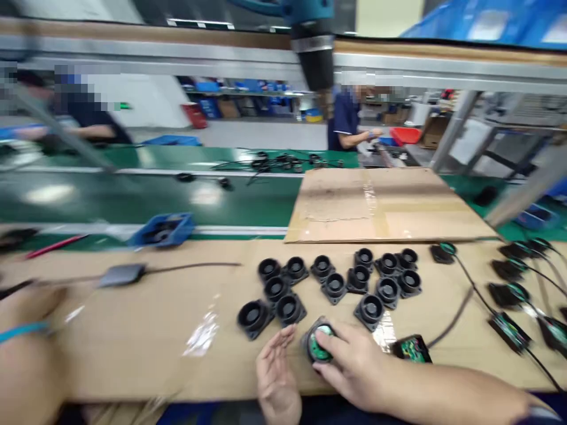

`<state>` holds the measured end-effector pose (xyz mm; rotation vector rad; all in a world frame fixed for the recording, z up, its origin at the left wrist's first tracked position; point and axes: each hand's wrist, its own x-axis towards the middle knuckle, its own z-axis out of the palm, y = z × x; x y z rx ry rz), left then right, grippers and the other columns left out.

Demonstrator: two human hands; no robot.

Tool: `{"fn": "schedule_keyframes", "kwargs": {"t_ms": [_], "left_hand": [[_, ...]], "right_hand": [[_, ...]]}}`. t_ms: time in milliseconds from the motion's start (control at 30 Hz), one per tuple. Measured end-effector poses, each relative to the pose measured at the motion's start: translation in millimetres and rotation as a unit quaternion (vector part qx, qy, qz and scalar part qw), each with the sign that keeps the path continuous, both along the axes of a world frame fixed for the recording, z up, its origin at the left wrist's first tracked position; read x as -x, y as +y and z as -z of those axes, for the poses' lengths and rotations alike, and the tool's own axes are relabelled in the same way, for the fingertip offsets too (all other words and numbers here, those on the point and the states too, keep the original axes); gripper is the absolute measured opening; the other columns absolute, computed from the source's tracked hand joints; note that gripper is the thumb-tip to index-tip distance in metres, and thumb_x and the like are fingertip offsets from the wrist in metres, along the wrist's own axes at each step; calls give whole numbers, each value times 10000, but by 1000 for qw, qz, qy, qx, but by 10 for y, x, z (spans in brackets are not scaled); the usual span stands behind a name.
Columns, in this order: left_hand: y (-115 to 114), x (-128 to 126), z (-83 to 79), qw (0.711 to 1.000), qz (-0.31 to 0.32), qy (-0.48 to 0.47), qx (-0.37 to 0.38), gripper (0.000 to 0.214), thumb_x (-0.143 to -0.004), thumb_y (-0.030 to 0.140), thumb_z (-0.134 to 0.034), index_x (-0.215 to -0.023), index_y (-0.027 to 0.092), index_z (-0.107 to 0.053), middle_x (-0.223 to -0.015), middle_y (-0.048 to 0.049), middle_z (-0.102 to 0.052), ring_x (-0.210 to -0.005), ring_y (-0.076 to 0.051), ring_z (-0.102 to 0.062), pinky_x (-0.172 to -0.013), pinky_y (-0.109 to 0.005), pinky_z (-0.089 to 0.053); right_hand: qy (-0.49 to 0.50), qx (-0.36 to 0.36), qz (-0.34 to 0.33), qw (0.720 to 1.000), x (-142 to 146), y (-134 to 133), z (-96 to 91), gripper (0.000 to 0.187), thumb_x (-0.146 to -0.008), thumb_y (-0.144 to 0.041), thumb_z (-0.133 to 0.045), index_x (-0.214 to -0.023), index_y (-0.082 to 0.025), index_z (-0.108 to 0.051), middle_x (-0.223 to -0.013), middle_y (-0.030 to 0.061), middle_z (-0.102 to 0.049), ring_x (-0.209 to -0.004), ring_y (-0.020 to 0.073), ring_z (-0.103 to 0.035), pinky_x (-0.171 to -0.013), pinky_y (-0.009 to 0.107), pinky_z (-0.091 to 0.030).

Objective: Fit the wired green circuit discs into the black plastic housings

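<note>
Head cam: right hand gripping a round black plastic housing with a green circuit board inside (317,350), just above the near edge of a bench topped with brown cardboard (133,348).

So the right hand (361,360) has its fingers closed on the housing, thumb on the board, while the left hand (279,378) is right beside it, open and lightly curved. Shiny clear tape (202,335) is stuck on the cardboard, and a bunch of black round cups with square flanges (334,287) sits further in. Past that there's a glossy green tabletop (248,206), a silver metal rail (177,56) overhead, and a co-worker in a navy shirt (345,121) near a bright red plastic bin (406,136). Kinda blurry toward the edges.
</note>
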<state>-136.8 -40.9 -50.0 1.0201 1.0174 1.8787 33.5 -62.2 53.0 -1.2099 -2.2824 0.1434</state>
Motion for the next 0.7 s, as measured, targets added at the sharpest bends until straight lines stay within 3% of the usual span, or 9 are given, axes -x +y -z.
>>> {"fn": "schedule_keyframes", "kwargs": {"t_ms": [67, 167, 300, 433, 700], "left_hand": [[-43, -30, -44, 1000, 6, 5, -1, 885, -791, 899, -408, -1227, 144, -560, -1210, -190, -664, -1145, -335, -657, -1026, -499, -510], [-57, -73, -112, 1000, 7, 12, 2, 852, -856, 852, -347, -1281, 138, -536, -1256, -206, -629, -1200, -329, -618, -1075, -492, -471], [-73, -98, -167, 1000, 9, -24, 1, 823, -880, 824, -341, -1285, 137, -544, -1257, -214, -621, -1204, -330, -608, -1072, -478, -470], [-99, -87, -187, 999, 25, -46, -5, 786, -910, 783, -346, -1321, 137, -524, -1279, -218, -609, -1227, -328, -593, -1075, -468, -462], [-137, -46, -173, 998, 61, -21, -6, 711, -962, 711, -331, -1365, 142, -472, -1326, -217, -582, -1259, -319, -573, -1089, -470, -447]], "right_hand": [[41, -65, -3, 997, -34, -18, 68, 396, -962, -298, -578, -1330, -158, -626, -1330, 205, -629, -1178, 290, -664, -957, 386, -595], [40, -108, 5, 993, -152, 26, 221, 319, -975, -313, -563, -1221, -173, -708, -1240, 192, -688, -1065, 305, -721, -866, 392, -642], [3, -138, -23, 990, -282, 154, 365, 347, -938, -349, -640, -1236, -192, -728, -1263, 173, -685, -1067, 332, -720, -847, 387, -653], [-25, -194, -29, 980, -232, 254, 409, 388, -994, -433, -541, -1072, -139, -782, -1080, 212, -742, -900, 318, -763, -722, 354, -668], [-15, -135, 3, 991, -187, 217, 469, 384, -989, -441, -557, -1137, -138, -742, -1183, 202, -715, -1016, 291, -742, -873, 369, -637]]}}
